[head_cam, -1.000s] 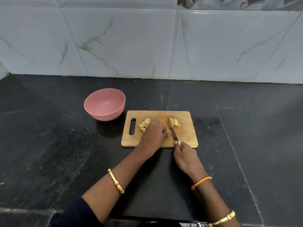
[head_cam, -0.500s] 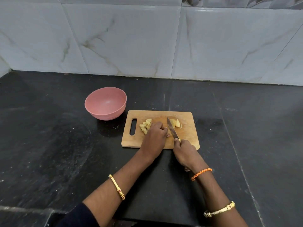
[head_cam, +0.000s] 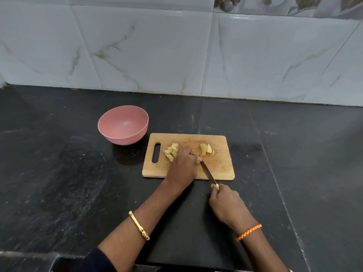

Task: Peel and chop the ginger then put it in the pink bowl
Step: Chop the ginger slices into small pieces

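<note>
L hand (head_cam: 183, 163) fingers pinch small ginger piece (head_cam: 199, 158) mid-board; R hand (head_cam: 225, 203) wraps knife (head_cam: 208, 171) handle. I'd guess ginger's light, firm, slippery; hold its sides.

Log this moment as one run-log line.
phase: chopping | left hand: pinning ginger piece on wooden cutting board | right hand: grip on knife | pink bowl: empty

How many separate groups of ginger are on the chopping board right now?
3: a pile of small chopped pieces near the board's handle slot, left of the left hand; larger slices right of the knife tip; one piece under the left fingertips, mostly hidden.
</note>
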